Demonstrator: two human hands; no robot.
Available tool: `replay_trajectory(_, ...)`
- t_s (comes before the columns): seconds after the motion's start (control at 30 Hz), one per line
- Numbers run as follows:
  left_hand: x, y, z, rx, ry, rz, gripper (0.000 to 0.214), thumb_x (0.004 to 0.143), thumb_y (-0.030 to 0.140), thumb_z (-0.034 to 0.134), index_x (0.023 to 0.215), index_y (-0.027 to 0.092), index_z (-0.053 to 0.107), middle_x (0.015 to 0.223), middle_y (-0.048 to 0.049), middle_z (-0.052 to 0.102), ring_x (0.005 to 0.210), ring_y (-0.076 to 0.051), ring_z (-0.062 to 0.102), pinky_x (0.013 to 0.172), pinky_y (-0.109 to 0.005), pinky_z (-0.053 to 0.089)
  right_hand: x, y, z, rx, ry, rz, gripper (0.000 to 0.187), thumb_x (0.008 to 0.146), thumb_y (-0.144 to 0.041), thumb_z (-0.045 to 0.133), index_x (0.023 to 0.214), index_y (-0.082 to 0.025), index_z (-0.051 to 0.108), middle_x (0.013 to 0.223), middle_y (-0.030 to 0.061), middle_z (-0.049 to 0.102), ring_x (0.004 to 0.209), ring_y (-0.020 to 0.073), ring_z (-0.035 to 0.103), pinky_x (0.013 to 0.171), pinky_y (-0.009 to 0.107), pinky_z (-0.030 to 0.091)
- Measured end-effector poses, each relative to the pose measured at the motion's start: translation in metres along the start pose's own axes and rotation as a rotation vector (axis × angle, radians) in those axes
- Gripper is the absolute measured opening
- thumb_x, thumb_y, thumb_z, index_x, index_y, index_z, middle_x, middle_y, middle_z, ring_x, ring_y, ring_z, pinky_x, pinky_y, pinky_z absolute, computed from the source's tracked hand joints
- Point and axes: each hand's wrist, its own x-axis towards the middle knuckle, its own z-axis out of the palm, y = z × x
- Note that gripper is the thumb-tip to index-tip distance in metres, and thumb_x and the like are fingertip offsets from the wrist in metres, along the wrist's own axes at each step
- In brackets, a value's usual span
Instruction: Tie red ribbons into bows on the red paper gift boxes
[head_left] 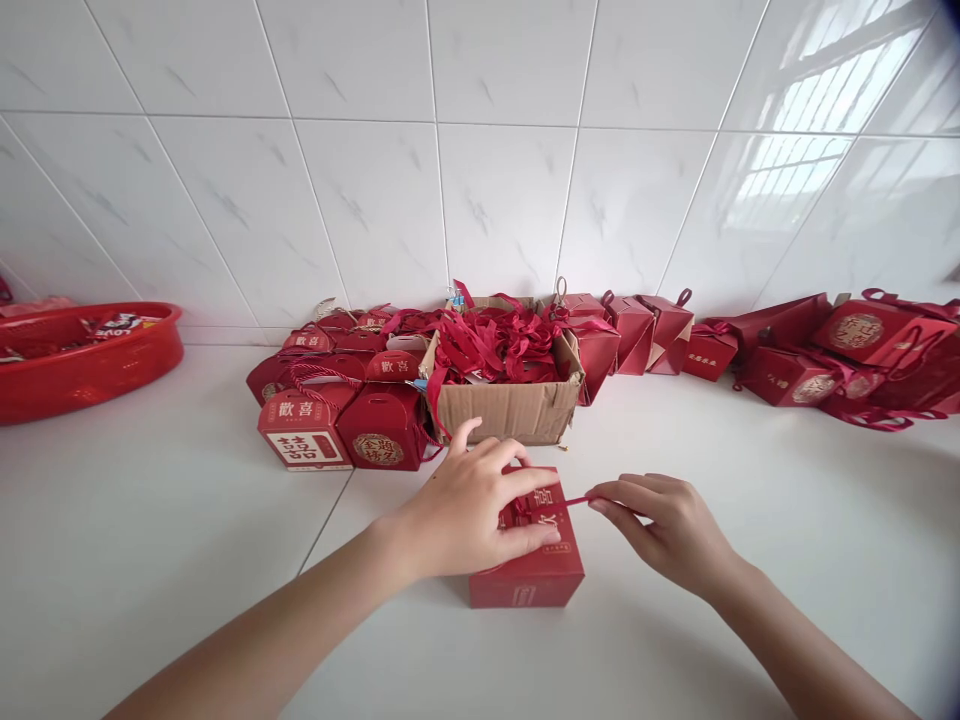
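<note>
A red gift box [525, 585] with gold lettering stands on the white counter in front of me. Over its top lies my left hand [480, 505], fingers and thumb gripping the box near its upper flap. My right hand [664, 525], to the right of the box, pinches the end of a thin red ribbon [576, 501] between thumb and fingers. The ribbon is stretched from the box top out to those fingertips. Where it meets the box is partly hidden under my left hand.
Behind the box, a cardboard carton [499, 412] holds a heap of red ribbons [491, 345]. Several finished-looking red boxes [382, 430] cluster to its left. More boxes [634, 330] line the tiled wall, with a pile [859, 335] at far right. A red basin [90, 370] sits far left.
</note>
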Motion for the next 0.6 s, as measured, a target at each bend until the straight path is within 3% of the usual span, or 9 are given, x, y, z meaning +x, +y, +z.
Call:
replay_trajectory(0.07, -0.001, 0.001, -0.005, 0.028, 0.068, 0.016, 0.049, 0.079, 0.055, 0.059, 0.114, 0.022, 0.059, 0.114, -0.0091, 0.056, 0.103, -0.024, 0.055, 0.111, -0.056, 0.007, 0.001, -0.005, -0.001, 0.058, 0.026, 0.015, 0.016, 0.092, -0.025, 0.05, 0.087, -0.02, 0.065, 0.058, 0.0005, 0.062, 0.047, 0.0112, 0.048, 0.05, 0.025, 0.037)
replay_trajectory(0.13, -0.002, 0.002, -0.016, 0.043, 0.107, 0.018, 0.038, 0.077, 0.05, 0.062, 0.099, 0.019, 0.06, 0.109, -0.0088, 0.056, 0.104, -0.025, 0.052, 0.108, -0.053, 0.014, 0.006, -0.012, -0.005, 0.086, 0.042, -0.014, 0.014, 0.091, -0.023, 0.052, 0.089, -0.02, 0.065, 0.059, 0.0003, 0.063, 0.047, 0.0108, 0.047, 0.05, 0.025, 0.038)
replay_trajectory(0.2, -0.004, 0.002, -0.029, 0.056, 0.081, -0.011, 0.021, 0.08, 0.04, 0.059, 0.084, 0.02, 0.059, 0.096, -0.0052, 0.057, 0.095, -0.023, 0.051, 0.099, -0.048, 0.027, 0.014, -0.022, -0.011, 0.094, 0.048, -0.075, 0.014, 0.091, -0.02, 0.052, 0.087, -0.018, 0.065, 0.055, -0.0007, 0.058, 0.046, 0.0101, 0.043, 0.049, 0.025, 0.037)
replay_trajectory(0.33, -0.008, 0.003, -0.043, 0.078, -0.036, -0.073, 0.016, 0.081, 0.034, 0.055, 0.073, 0.021, 0.061, 0.081, -0.002, 0.057, 0.081, -0.02, 0.05, 0.084, -0.041, 0.035, 0.045, -0.045, -0.029, 0.123, 0.04, -0.09, 0.018, 0.087, -0.021, 0.054, 0.073, -0.017, 0.065, 0.059, 0.0022, 0.052, 0.055, 0.0126, 0.044, 0.052, 0.027, 0.038)
replay_trajectory(0.47, -0.009, 0.008, -0.034, 0.016, -0.07, -0.075, 0.01, 0.082, 0.024, 0.052, 0.081, 0.019, 0.061, 0.079, 0.0004, 0.06, 0.074, -0.015, 0.052, 0.078, -0.035, 0.037, 0.075, -0.07, -0.044, 0.316, -0.126, 0.08, 0.019, 0.084, -0.023, 0.059, 0.066, -0.018, 0.064, 0.085, 0.0054, 0.058, 0.073, 0.0148, 0.054, 0.062, 0.028, 0.046)
replay_trajectory(0.6, -0.005, 0.01, -0.023, 0.003, -0.06, -0.04, 0.011, 0.082, 0.015, 0.046, 0.078, 0.02, 0.055, 0.076, 0.003, 0.06, 0.071, -0.014, 0.052, 0.07, -0.031, 0.035, 0.086, -0.085, -0.046, 0.706, -0.306, 0.133, 0.02, 0.091, -0.024, 0.051, 0.085, -0.02, 0.069, 0.108, 0.004, 0.058, 0.094, 0.0139, 0.059, 0.081, 0.026, 0.049)
